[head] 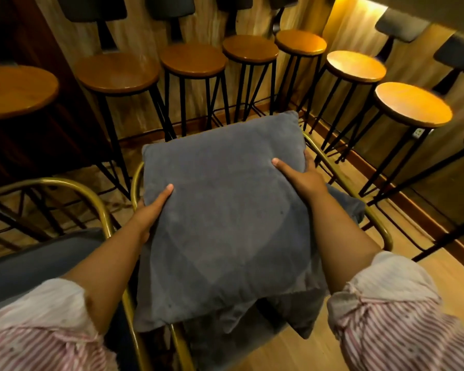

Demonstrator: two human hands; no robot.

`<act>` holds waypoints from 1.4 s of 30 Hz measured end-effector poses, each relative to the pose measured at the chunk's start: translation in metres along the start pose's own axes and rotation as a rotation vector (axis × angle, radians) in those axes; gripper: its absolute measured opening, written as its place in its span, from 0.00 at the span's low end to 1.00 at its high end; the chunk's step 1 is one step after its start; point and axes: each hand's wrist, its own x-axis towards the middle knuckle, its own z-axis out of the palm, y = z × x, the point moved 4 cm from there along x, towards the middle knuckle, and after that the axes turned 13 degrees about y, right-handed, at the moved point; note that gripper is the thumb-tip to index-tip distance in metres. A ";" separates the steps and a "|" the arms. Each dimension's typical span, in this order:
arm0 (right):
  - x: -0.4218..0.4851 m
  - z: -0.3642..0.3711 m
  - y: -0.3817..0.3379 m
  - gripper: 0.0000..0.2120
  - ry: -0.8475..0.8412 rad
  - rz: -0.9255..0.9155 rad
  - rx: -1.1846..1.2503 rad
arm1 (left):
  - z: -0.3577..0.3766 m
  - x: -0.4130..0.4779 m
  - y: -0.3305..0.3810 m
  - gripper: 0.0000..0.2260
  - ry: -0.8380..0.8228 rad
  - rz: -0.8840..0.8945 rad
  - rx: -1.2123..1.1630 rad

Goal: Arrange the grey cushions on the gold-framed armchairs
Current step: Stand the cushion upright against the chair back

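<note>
A square grey cushion (225,218) fills the middle of the view, held flat above a gold-framed armchair (375,218). My left hand (152,210) grips its left edge, thumb on top. My right hand (302,176) grips its right edge, thumb on top and fingers underneath. More grey cushion fabric (343,202) lies on the seat beneath, mostly hidden. A second gold-framed armchair (91,196) with a grey seat cushion (38,263) stands at the left.
Several round wooden bar stools (193,60) on black metal legs line the wood-panelled wall behind the chairs and continue down the right side (413,103). A round wooden table top (14,89) is at the far left. Light wooden floor (319,352) shows at the lower right.
</note>
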 end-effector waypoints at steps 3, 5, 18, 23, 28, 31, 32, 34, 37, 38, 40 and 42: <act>-0.006 -0.007 -0.019 0.58 -0.026 -0.053 0.070 | -0.012 -0.012 0.022 0.42 -0.017 0.036 -0.031; -0.012 -0.011 -0.033 0.57 -0.022 -0.070 0.122 | -0.022 -0.021 0.038 0.44 -0.009 0.061 -0.035; -0.126 0.072 -0.144 0.52 -0.261 -0.262 0.314 | -0.219 -0.078 0.085 0.44 0.237 0.200 -0.145; -0.193 0.148 -0.174 0.50 -0.389 -0.274 0.341 | -0.324 -0.082 0.061 0.41 0.386 0.175 -0.182; -0.258 0.228 -0.199 0.50 -0.477 -0.283 0.418 | -0.427 -0.075 0.051 0.42 0.500 0.225 -0.164; -0.291 0.271 -0.215 0.48 -0.487 -0.326 0.441 | -0.479 -0.058 0.048 0.46 0.549 0.249 -0.134; -0.299 0.286 -0.220 0.47 -0.494 -0.334 0.454 | -0.495 -0.050 0.049 0.44 0.574 0.245 -0.135; -0.311 0.315 -0.228 0.44 -0.481 -0.340 0.487 | -0.521 -0.032 0.052 0.41 0.577 0.218 -0.126; -0.322 0.352 -0.232 0.45 -0.455 -0.338 0.523 | -0.548 -0.002 0.058 0.45 0.547 0.192 -0.123; -0.324 0.364 -0.233 0.48 -0.456 -0.316 0.523 | -0.555 0.009 0.059 0.43 0.559 0.183 -0.142; -0.329 0.383 -0.233 0.56 -0.469 -0.283 0.521 | -0.563 0.030 0.059 0.40 0.558 0.149 -0.165; -0.329 0.401 -0.231 0.56 -0.456 -0.290 0.480 | -0.571 0.055 0.052 0.43 0.538 0.108 -0.168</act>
